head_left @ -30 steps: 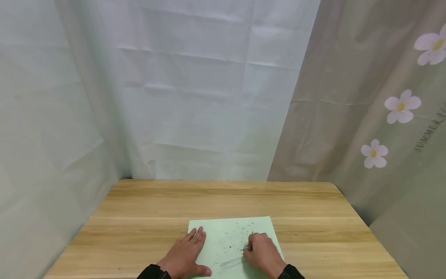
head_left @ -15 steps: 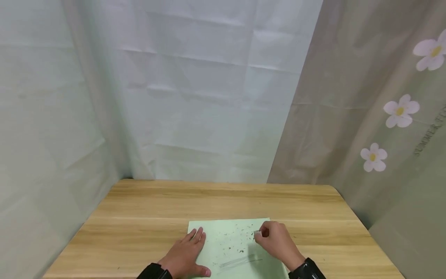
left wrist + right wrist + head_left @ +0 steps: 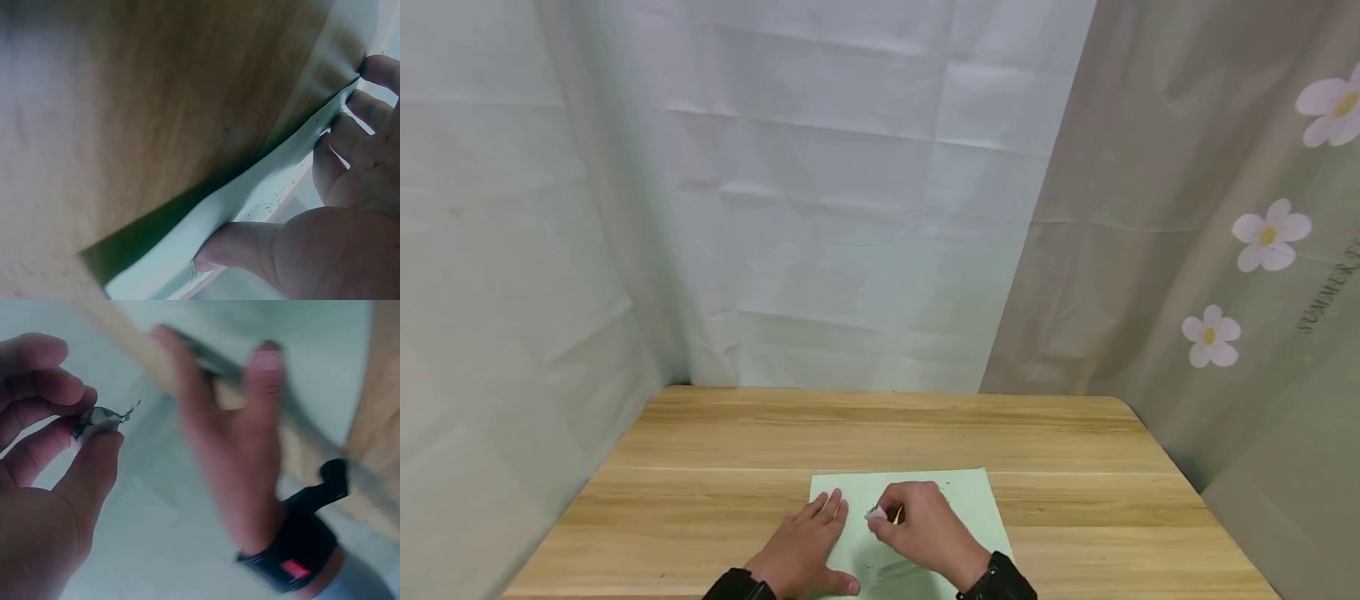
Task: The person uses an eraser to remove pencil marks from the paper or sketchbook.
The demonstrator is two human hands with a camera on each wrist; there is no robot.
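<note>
Right hand (image 3: 925, 529) with eraser (image 3: 876, 514) pinched in its grip swung from the paper's (image 3: 973, 500) far right corner toward its left edge, now just beside the left hand (image 3: 805, 546). Crumbs mostly hidden under it.

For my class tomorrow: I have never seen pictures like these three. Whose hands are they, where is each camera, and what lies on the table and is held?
No machine here: a person works with two bare hands. The wide picture comes from a camera worn on the head, looking down at a wooden table. The other two come from cameras worn on the wrists, so they look close and blurred. On the table lies a pale green sheet of paper with dark specks and a grey smudge. The left hand rests flat on the sheet's left edge. The right hand pinches a small eraser, greyish at its tip in the right wrist view, just above the paper. Curtains hang behind.
</note>
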